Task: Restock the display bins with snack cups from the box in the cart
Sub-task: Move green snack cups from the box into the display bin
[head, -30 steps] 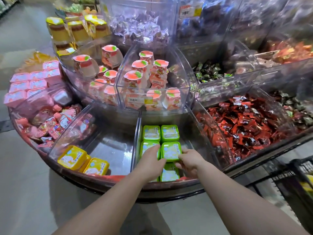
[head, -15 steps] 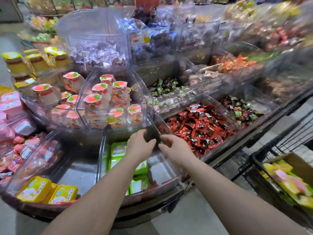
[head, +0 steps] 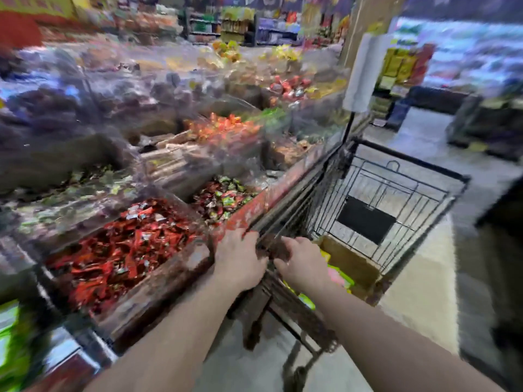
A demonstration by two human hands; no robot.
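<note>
Left hand: the left hand [head: 240, 257] is stretched forward over the meeting point of the display's red front edge and the cart's near rim, fingers loosely bent and holding nothing that can be made out; motion blur hides whether they touch the rim.
Right hand: the right hand [head: 304, 264] reaches beside it, above the near end of the cart, fingers curled downward with no item visible in them.
Cart: the black wire shopping cart [head: 396, 199] stands just beside the right edge of the display.
Box: an open cardboard box [head: 352, 263] sits in the cart's near end, just beyond the right hand.
Snack cups: green, pink and yellow snack cups [head: 338, 277] lie inside the box, partly hidden by the right forearm.
Display bins: a clear bin of red-wrapped candies [head: 121, 253] sits at the display's front edge, left of the hands; a bin of mixed green and red candies [head: 223, 198] lies behind it.
Far left: blurred green packs [head: 11, 343] show at the lower left corner.
</note>
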